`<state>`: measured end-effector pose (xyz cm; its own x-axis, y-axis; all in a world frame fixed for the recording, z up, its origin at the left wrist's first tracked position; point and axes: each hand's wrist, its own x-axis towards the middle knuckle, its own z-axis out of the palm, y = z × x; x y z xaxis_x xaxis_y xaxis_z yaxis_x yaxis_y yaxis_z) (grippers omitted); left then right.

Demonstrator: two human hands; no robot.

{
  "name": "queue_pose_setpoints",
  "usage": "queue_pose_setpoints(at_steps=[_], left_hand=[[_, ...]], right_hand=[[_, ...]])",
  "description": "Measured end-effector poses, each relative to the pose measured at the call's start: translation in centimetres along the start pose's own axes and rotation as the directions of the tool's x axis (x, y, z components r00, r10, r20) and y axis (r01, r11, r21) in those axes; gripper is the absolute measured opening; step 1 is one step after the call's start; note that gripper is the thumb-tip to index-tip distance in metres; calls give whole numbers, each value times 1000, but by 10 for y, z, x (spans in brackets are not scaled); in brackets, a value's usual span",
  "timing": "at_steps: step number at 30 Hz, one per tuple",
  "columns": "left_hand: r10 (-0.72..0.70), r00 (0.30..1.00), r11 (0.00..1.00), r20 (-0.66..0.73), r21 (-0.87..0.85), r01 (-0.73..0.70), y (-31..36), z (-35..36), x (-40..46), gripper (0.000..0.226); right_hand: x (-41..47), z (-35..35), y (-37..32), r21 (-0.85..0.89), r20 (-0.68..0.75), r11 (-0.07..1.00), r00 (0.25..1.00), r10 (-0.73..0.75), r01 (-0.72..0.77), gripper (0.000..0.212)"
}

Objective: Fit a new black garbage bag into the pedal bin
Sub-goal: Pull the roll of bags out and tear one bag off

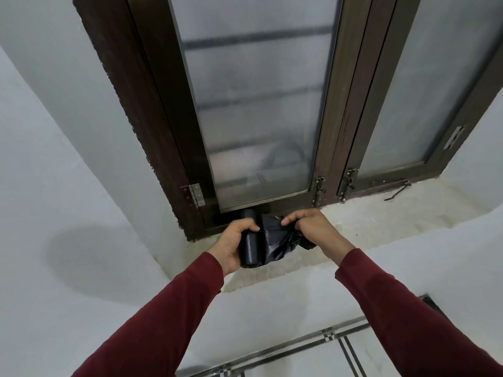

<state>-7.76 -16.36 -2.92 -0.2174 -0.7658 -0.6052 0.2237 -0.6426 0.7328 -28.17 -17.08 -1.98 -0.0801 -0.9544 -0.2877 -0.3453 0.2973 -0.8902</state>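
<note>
Head view: left hand [236,242] wrapped round bag roll [251,247]; right hand [313,227] pinching loose bag [280,244] just right of roll, above sill [381,213]. Bin out of view. Risks: uneven pull tears film off perforation; loose grip lets roll spin, spilling extra bags.

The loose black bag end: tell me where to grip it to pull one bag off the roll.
Grip the unrolled free edge of the bag, coming from the right, as the right hand does. The left hand wraps the roll, so the sheet feeds out rightward.

Roll [250,246] middle hidden under left hand [234,244]; frosted glass [255,110] blurs outside.
</note>
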Motion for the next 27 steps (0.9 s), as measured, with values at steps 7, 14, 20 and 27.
queue_pose_setpoints(at_steps=[7, 14, 20, 27], left_hand=[[34, 999, 997, 1, -68, -33, -1, 1, -3, 66], [53, 998, 999, 27, 10, -53, 1, 0, -5, 51], [47, 999, 997, 20, -63, -46, 3, -7, 0, 50], [72, 997, 997, 31, -35, -71, 2, -8, -1, 45]], right_hand=[[-5, 12, 4, -194, -114, 978, 989, -95, 71, 56], [-1, 14, 4, -246, -51, 965, 993, -102, 87, 18], [-4, 11, 3, -45, 30, 991, 992, -124, 125, 49], [-2, 12, 0, -15, 46, 995, 994, -100, 101, 39]])
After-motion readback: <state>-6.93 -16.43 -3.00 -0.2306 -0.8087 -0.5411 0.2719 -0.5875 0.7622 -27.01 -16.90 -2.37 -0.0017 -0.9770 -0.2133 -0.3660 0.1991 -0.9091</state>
